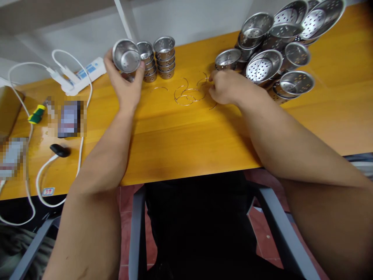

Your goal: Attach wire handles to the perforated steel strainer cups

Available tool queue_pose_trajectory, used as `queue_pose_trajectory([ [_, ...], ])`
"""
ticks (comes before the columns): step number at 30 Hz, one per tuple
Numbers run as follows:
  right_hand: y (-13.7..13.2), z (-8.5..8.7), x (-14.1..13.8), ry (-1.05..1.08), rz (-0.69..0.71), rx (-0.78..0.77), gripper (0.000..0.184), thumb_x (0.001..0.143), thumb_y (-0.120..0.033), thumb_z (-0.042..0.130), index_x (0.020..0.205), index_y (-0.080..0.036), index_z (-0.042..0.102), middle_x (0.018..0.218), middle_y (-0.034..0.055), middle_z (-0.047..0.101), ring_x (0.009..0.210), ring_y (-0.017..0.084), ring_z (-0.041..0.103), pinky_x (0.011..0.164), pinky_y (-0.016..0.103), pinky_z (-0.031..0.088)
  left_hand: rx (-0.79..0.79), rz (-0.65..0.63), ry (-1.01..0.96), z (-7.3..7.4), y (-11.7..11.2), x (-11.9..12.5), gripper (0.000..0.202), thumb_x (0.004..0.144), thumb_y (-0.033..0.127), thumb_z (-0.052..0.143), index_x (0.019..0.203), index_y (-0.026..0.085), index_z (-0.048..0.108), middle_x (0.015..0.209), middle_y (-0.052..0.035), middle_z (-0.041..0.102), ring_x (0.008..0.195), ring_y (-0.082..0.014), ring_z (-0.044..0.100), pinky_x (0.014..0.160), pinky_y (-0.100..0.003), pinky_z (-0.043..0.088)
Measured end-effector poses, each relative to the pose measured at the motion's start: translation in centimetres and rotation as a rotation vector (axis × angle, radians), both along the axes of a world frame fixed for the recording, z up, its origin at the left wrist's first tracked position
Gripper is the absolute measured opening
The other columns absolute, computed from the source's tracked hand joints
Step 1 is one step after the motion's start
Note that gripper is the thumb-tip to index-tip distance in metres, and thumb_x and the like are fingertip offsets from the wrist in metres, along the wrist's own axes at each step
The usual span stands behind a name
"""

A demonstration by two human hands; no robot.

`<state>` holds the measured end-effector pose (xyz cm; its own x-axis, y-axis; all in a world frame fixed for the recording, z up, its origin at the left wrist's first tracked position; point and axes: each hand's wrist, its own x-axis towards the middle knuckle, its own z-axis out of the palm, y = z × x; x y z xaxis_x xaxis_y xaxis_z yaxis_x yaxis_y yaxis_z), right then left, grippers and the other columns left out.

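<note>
My left hand (126,83) grips a small steel strainer cup (127,57), thumb on its right side and fingers round its left. The cup is tilted so its inside faces me, at the left end of the stacked cups. Part of another cup shows beneath it. Close beside it stand two stacks of perforated cups (165,58). My right hand (227,86) is low over the table with its fingers curled together, at the right edge of several loose thin wire rings (189,95). Whatever its fingertips may pinch is hidden.
On the right are piled perforated steel strainers (264,66) of several sizes. A white power strip (84,76) with cables lies at the left, near a screwdriver (37,114), a blurred phone (69,118) and a black oval object (60,150). A wall runs behind the table.
</note>
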<state>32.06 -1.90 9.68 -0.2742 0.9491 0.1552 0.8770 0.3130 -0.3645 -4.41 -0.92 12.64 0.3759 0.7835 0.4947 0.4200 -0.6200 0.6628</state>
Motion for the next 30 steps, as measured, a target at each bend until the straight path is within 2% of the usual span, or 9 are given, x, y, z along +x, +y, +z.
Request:
queue_pose_trajectory([
  [3,-0.7,0.4,-1.4,0.046,-0.044,-0.085,0.024,0.110,-0.022,0.082,0.132,-0.013,0.081,0.092,0.0162,0.082,0.110,0.049,0.085,0.105,0.064,0.067,-0.001,-0.054,-0.051,-2.3,0.6,0.2,0.093,0.096,0.101,0.085,0.157,0.038,0.056,0.144,-0.0046,0.074,0.172,-0.0335,0.050,0.145,-0.058,0.046],
  [5,-1.3,1.0,-2.7,0.173,-0.038,-0.181,0.032,0.114,-0.015,0.072,0.146,-0.013,0.076,0.084,0.0098,0.080,0.091,0.039,0.086,0.095,0.056,0.070,-0.004,-0.057,-0.085,-4.4,1.8,0.0,0.096,0.092,0.105,0.084,0.155,0.038,0.057,0.144,-0.0071,0.075,0.162,-0.0369,0.061,0.139,-0.059,0.052],
  [7,-1.8,1.4,-3.5,0.293,0.018,-0.200,0.038,0.115,-0.013,0.066,0.153,-0.015,0.071,0.096,0.0099,0.083,0.084,0.034,0.084,0.089,0.051,0.071,0.004,0.003,-0.146,-6.8,3.7,-0.3,0.100,0.086,0.111,0.082,0.148,0.036,0.059,0.140,-0.0098,0.076,0.146,-0.0397,0.072,0.132,-0.063,0.057],
  [8,-1.8,1.5,-3.7,0.305,0.063,-0.167,0.040,0.114,-0.014,0.066,0.154,-0.015,0.071,0.109,0.0127,0.085,0.090,0.034,0.084,0.092,0.051,0.071,0.007,0.036,-0.159,-7.9,4.7,-0.5,0.103,0.082,0.112,0.084,0.143,0.033,0.060,0.136,-0.0105,0.077,0.140,-0.0409,0.075,0.131,-0.066,0.057],
  [12,-1.4,0.9,-2.7,0.066,0.209,-0.019,0.056,0.101,-0.022,0.083,0.155,-0.012,0.075,0.156,0.0248,0.070,0.141,0.048,0.073,0.128,0.062,0.059,-0.017,-0.003,-0.129,-10.8,6.8,-0.7,0.102,0.084,0.106,0.090,0.146,0.031,0.060,0.137,-0.0127,0.078,0.131,-0.0401,0.079,0.128,-0.067,0.059],
  [15,-0.5,-0.2,-1.8,-0.081,0.222,-0.065,0.062,0.093,-0.034,0.093,0.151,-0.021,0.080,0.156,0.0215,0.069,0.153,0.057,0.061,0.135,0.074,0.052,-0.038,-0.113,-0.124,-10.9,5.8,0.4,0.099,0.085,0.105,0.090,0.145,0.031,0.062,0.136,-0.0121,0.079,0.123,-0.0371,0.081,0.121,-0.063,0.065],
  [21,0.1,-1.3,-2.1,0.011,0.288,-0.063,0.047,0.096,-0.049,0.088,0.141,-0.035,0.086,0.143,0.0132,0.077,0.150,0.052,0.064,0.135,0.071,0.052,-0.092,-0.331,-0.131,-9.5,2.6,2.9,0.098,0.090,0.102,0.089,0.146,0.026,0.063,0.138,-0.0123,0.079,0.124,-0.0336,0.084,0.114,-0.054,0.071],
  [25,-0.7,-1.3,-3.7,0.083,0.266,-0.051,0.033,0.105,-0.054,0.081,0.130,-0.032,0.086,0.140,0.0147,0.079,0.137,0.048,0.072,0.127,0.066,0.058,-0.098,-0.363,-0.156,-9.3,2.2,3.1,0.089,0.097,0.094,0.089,0.149,0.026,0.063,0.141,-0.0132,0.079,0.127,-0.0324,0.083,0.113,-0.050,0.071],
  [30,-1.7,-1.2,-6.3,0.065,0.212,-0.035,0.028,0.112,-0.055,0.071,0.117,-0.030,0.083,0.133,0.0148,0.083,0.126,0.046,0.076,0.117,0.062,0.062,-0.128,-0.335,-0.151,-9.3,2.3,2.9,0.098,0.091,0.101,0.089,0.149,0.025,0.064,0.141,-0.0133,0.079,0.131,-0.0349,0.081,0.119,-0.054,0.068],
])
